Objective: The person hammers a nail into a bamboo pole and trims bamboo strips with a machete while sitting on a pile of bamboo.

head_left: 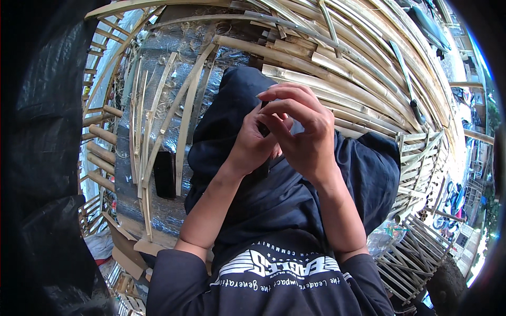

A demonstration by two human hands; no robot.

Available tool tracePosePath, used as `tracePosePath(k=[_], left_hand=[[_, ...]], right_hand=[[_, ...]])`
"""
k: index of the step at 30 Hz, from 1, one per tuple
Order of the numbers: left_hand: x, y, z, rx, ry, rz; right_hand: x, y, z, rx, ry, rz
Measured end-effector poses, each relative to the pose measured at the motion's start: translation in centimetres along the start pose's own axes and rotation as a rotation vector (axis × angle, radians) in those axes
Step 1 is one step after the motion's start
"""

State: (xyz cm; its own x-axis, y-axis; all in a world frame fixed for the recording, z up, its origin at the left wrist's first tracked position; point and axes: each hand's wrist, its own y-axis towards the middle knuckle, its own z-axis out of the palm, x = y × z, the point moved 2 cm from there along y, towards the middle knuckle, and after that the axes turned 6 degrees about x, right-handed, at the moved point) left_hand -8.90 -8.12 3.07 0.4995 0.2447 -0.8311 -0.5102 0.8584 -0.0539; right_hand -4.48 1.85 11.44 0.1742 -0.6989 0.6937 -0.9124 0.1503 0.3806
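Head view: both hands raised together above the lap, over dark trousers (363, 167). Left hand (250, 141) sits lower and further left, fingers curled toward the thumb; right hand (305, 118) arches over it from the right, thumb and fingers bent into a loose ring. Small dark thing (263, 128) shows in the gap by the left thumb, between the hands, clear of the mat. Only a scrap of it visible; its ends, long axis and pointing direction cannot be made out. Left hand seems to curl about it, but whether it grips firmly cannot tell; right fingertips partly hidden, so cannot tell whether they pinch anything. Silvery mat (167, 216) to the left, its right edge covered by the trousers. Black phone-like slab (164, 175) lies on the mat's near half, beside the left leg, long axis running far to near. Bamboo strips (174, 112) lie left of and beyond it, mostly lengthwise, one slanting toward the mat's far right corner. Beyond the lap, a pile of split bamboo (358, 87), cut off at the top; on its right part, a long tool with dark handle (418, 111), handle end nearer the person.
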Motion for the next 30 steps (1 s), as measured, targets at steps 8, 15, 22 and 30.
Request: tracePosePath(k=[8, 15, 22, 30], left_hand=[[0.6, 0.4, 0.1, -0.034, 0.031, 0.094], [0.2, 0.0, 0.2, -0.081, -0.078, -0.034], [0.8, 0.4, 0.2, -0.075, 0.036, -0.059], [0.6, 0.9, 0.4, -0.143, 0.142, -0.108]], right_hand=[[1.6, -0.5, -1.5, -0.046, 0.172, 0.019], [-1.1, -4.2, -3.7, -0.260, 0.603, 0.281], [-7.2, -9.2, -7.1, -0.292, 0.731, 0.493], [-11.4, -11.7, -12.4, -0.217, 0.656, 0.556]])
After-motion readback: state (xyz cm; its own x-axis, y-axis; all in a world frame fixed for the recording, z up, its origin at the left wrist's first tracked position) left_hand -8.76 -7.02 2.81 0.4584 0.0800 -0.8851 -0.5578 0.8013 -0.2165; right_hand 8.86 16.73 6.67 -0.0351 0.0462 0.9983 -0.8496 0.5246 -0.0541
